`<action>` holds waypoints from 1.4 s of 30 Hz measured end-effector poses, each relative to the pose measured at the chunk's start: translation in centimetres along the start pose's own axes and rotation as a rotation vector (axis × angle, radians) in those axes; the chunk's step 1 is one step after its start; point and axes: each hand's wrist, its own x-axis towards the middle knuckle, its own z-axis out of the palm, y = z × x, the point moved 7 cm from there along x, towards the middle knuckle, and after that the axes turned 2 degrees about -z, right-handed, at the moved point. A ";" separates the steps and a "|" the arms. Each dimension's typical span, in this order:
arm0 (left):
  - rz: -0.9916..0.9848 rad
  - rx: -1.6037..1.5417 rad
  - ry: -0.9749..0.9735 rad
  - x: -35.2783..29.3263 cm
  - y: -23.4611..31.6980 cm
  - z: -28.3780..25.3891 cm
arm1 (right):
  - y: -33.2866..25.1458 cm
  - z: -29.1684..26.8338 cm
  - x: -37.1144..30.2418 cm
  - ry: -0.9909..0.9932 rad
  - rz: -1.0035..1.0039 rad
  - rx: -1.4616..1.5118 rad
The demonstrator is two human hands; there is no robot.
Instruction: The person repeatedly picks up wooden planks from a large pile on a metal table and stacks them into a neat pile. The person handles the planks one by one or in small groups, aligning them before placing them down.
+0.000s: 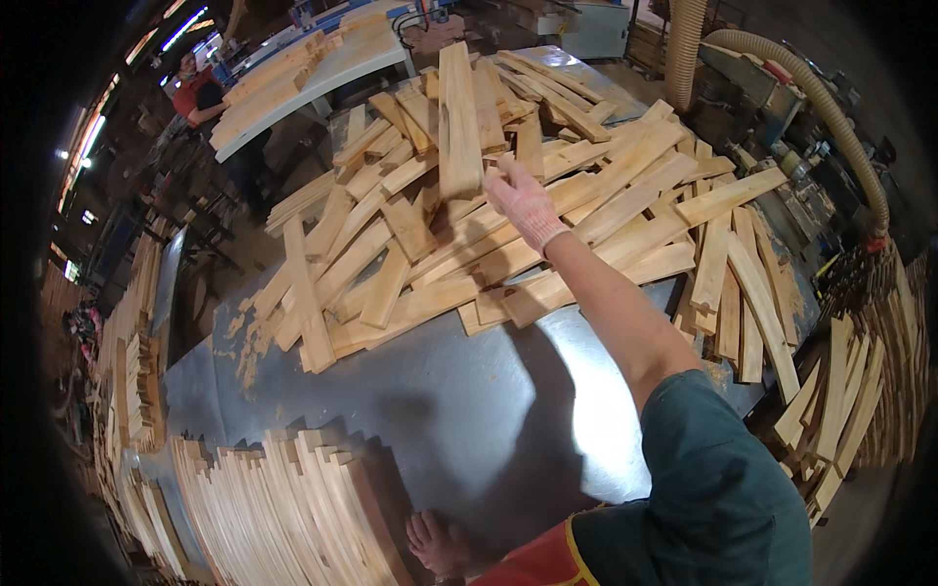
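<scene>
Head view: the gloved right hand (pixel 524 203), arm extended, grips the near end of a long pale wooden board (pixel 458 117) raised over the loose heap of boards (pixel 547 234) on the grey metal bench (pixel 459 410), while the bare left hand (pixel 442 545) rests spread at the bench's near edge beside stacked slats (pixel 283 508).

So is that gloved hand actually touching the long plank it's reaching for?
Touching. The head view shows the right hand with its fingers closed on the lower end of the raised plank.
</scene>
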 end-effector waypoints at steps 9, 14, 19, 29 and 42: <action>-0.070 -0.065 -0.108 -0.7 -0.3 0.1 | 7.4 -5.9 -15.1 -0.721 -0.374 -1.392; -0.038 -0.048 -0.123 -0.5 -0.3 -0.4 | 5.1 0.9 -22.8 -1.078 -0.161 -1.371; -0.107 -0.350 -0.197 0.6 0.8 -3.3 | 3.7 7.2 -33.0 -0.923 0.277 -0.632; -0.258 -0.651 -0.292 1.5 -1.0 -5.8 | 6.9 15.9 -45.0 -0.836 0.435 -0.016; -0.499 0.182 -0.320 -1.1 -10.1 -5.7 | 19.8 -3.8 -19.7 0.480 0.834 0.524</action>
